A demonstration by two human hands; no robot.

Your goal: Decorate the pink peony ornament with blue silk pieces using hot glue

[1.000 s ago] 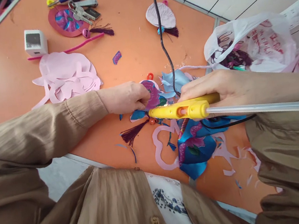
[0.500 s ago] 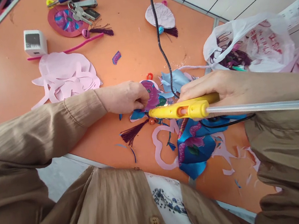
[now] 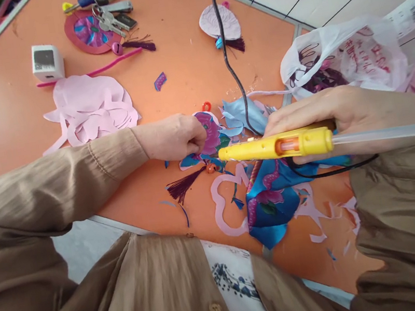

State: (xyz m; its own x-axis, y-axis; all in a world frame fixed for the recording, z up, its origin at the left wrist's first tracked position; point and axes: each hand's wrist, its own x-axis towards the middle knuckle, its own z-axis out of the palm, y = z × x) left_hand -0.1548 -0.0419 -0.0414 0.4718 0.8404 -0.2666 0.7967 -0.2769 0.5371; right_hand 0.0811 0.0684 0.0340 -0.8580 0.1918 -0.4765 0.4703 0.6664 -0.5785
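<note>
My right hand is closed round a yellow glue gun. A clear glue stick juts from its back and a black cord runs up the table. The gun's nozzle points left at a small round fabric piece with a magenta flower. My left hand pinches that piece at its left edge, fingers closed. A purple tassel and an orange bead hang from the piece.
On the orange table lie blue flowered fabric, pink paper offcuts, a white cube, keys on a round ornament, another ornament, and a white plastic bag at right. The table edge runs close to my body.
My right hand has drawn the glue gun a little to the right, away from the fabric piece. My left hand keeps its pinch in the same place.
</note>
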